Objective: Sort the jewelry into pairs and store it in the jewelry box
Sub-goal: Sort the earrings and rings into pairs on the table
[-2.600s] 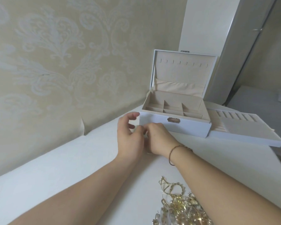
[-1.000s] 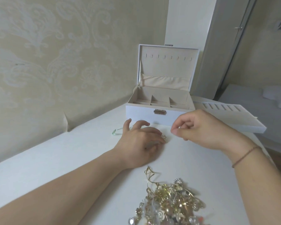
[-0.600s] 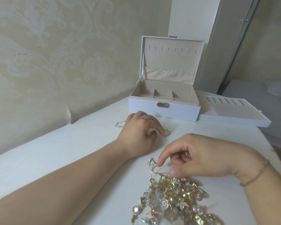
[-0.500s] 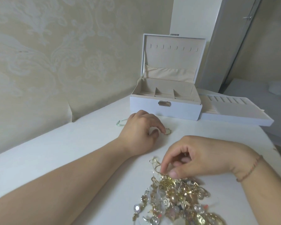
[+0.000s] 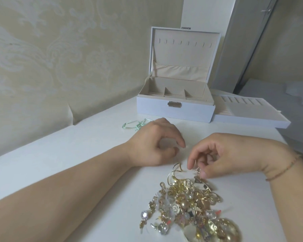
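Two hands: right hand (image 5: pixel 224 154) pinches a small piece atop the jewelry pile (image 5: pixel 191 206); left hand (image 5: pixel 157 145) loosely curled, empty.

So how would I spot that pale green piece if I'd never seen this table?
Start at the open white jewelry box at the back of the white table. Look left of its front corner, just beyond the left hand. The pale green piece lies there apart, translucent mint, while the jewelry pile is gold.

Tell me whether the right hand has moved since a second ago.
Yes. The right hand drew back from near the jewelry box front toward the jewelry pile, and now pinches a piece at its top.
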{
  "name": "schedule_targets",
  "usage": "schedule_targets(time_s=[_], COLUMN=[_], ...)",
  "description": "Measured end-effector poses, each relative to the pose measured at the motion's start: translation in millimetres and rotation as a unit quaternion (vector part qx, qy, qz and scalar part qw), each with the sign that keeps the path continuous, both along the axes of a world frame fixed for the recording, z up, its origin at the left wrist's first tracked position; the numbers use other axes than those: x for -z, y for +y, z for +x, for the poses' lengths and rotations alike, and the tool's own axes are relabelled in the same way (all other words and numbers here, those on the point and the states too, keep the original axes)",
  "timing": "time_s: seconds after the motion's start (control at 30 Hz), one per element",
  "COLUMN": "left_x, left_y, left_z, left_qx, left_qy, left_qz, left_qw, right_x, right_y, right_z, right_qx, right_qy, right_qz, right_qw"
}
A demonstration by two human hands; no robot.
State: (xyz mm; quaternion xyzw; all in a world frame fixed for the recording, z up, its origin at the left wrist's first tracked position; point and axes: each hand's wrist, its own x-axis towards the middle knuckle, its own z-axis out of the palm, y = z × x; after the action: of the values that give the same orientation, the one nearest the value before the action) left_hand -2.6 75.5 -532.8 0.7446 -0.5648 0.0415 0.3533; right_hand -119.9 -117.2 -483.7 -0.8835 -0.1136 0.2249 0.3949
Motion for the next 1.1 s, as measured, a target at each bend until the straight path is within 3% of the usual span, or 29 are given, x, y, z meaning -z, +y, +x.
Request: schedule_targets(time_s=[0.17, 0.37, 0.47, 0.6, 0.77, 0.93, 1.1], left_x=[-7.2, -6.4, -6.9, -5.9, -2.7, 2.5, 4.6], left_y=[0.0, -2.6, -1.5, 0.1, 2.6, 2.7, -2.2], left_z=[-12.4, -20.4, -21.0, -18.3, -15.7, -13.5, -8.7], left_qx=[0.130, 0.145, 0.147, 0.155, 0.146, 0.093, -0.023], left_qy=[0.000, -0.052, -0.062, -0.024, 0.097, 0.129, 0.130], left_qz=[0.065, 0.094, 0.085, 0.069, -0.026, -0.133, -0.238], left_qw=[0.989, 0.984, 0.983, 0.985, 0.984, 0.978, 0.962], right_x=[-6.6, -12.5, 7.1, 24.0, 32.2, 33.9, 39.0], right_y=[5.4, 14.3, 14.9, 9.1, 13.5, 17.8, 12.2], right_z=[-1.9, -54.5, -94.2, -115.8, -122.0, -127.4, -131.4], right_qx=[0.026, 0.086, 0.082, 0.080, 0.081, 0.091, 0.162], right_qy=[-0.063, -0.257, -0.255, -0.250, -0.254, -0.263, -0.198], right_qz=[-0.040, -0.061, -0.022, -0.067, -0.074, -0.079, 0.075], right_qw=[0.997, 0.961, 0.963, 0.962, 0.961, 0.957, 0.964])
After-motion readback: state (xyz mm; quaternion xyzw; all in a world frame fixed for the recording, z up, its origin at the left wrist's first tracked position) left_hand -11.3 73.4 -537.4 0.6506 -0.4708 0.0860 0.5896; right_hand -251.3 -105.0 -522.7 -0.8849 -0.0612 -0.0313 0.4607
